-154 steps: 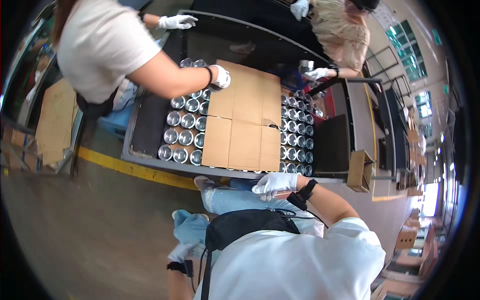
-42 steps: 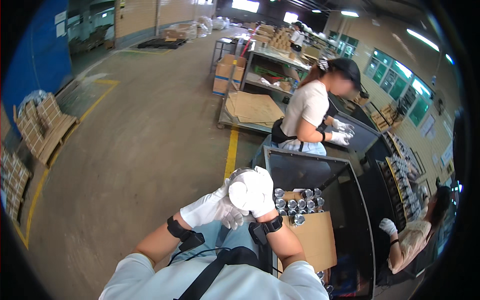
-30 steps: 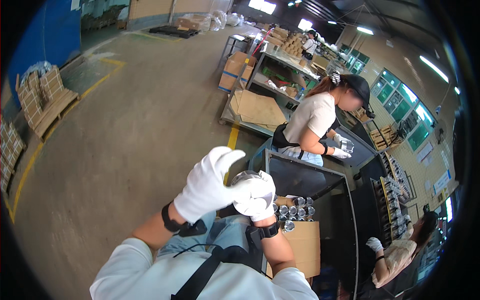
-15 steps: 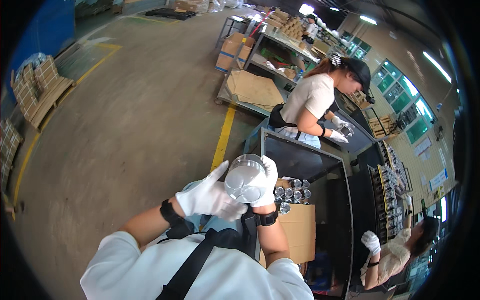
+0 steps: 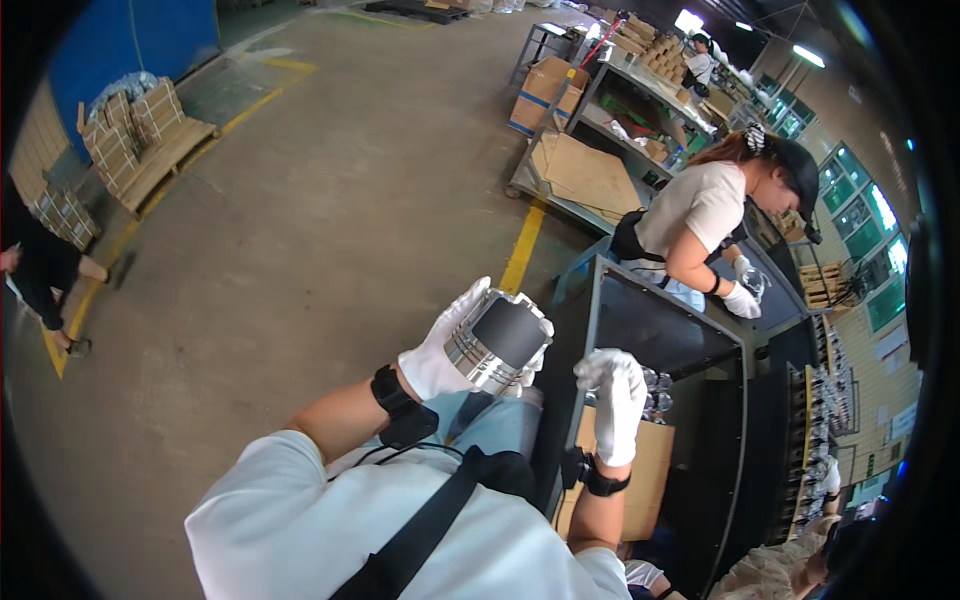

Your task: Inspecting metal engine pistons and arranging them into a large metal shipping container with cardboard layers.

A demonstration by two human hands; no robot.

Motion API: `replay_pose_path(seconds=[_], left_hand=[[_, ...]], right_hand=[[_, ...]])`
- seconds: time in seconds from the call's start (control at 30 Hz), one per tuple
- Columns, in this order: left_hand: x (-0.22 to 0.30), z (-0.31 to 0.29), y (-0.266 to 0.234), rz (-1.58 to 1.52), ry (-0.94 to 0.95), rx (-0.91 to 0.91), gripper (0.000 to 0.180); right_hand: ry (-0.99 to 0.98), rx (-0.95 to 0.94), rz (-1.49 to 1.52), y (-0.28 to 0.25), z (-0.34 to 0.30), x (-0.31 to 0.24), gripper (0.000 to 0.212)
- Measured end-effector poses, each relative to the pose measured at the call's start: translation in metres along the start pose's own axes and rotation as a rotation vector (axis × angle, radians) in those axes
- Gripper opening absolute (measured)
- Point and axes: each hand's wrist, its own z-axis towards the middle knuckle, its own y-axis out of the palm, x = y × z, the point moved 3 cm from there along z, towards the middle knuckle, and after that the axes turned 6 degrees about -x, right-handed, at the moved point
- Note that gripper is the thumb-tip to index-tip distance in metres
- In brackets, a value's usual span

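Note:
A silver engine piston (image 5: 483,350) with ring grooves and a dark grey coated patch on its side rests in my white-gloved left hand (image 5: 440,362). The fingers wrap round behind it, and its tips show at the piston's far right side. My right hand (image 5: 614,405), also gloved in white, is raised apart from the piston, over the near edge of a dark metal cart. Its fingers are curled together; whether anything small is between them is hidden. Behind that hand, several shiny pistons (image 5: 657,394) stand in the cart beside a sheet of cardboard (image 5: 650,480).
The dark cart (image 5: 640,318) stands close on my right. Beyond it a co-worker (image 5: 690,220) handles a shiny part. Racks of parts (image 5: 808,440) line the far right, near another person. A trolley with cardboard (image 5: 585,175) is ahead. At far left someone walks (image 5: 45,265) near a pallet (image 5: 165,160).
The piston has turned from showing its flat top to showing its grooved side. My right hand has let go of it and moved right. The view has shifted left; a walking person appears.

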Motion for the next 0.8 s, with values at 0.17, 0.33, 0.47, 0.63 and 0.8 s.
replay_pose_path(seconds=[0.17, 0.33, 0.47, 0.63, 0.8], left_hand=[[0.006, 0.000, -0.001, 0.132, -0.058, -0.034, 0.081], [-0.001, 0.008, 0.007, 0.116, 0.068, 0.096, 0.076], [-0.002, 0.011, 0.001, 0.241, 0.076, 0.184, 0.069], [-0.010, 0.014, 0.013, 0.405, 0.230, 0.353, 0.069], [-0.008, 0.013, 0.015, 0.554, 0.165, 0.421, 0.096]], right_hand=[[0.215, -0.200, -0.158, 0.013, -0.040, 0.026, 0.012], [0.126, -0.130, -0.464, 0.020, -0.051, 0.016, 0.039], [-0.338, -0.002, -0.782, 0.039, -0.026, -0.037, 0.066], [-0.528, -0.092, -1.019, 0.063, -0.006, -0.065, 0.065], [-0.253, 0.190, -0.743, 0.047, -0.011, -0.042, 0.083]])
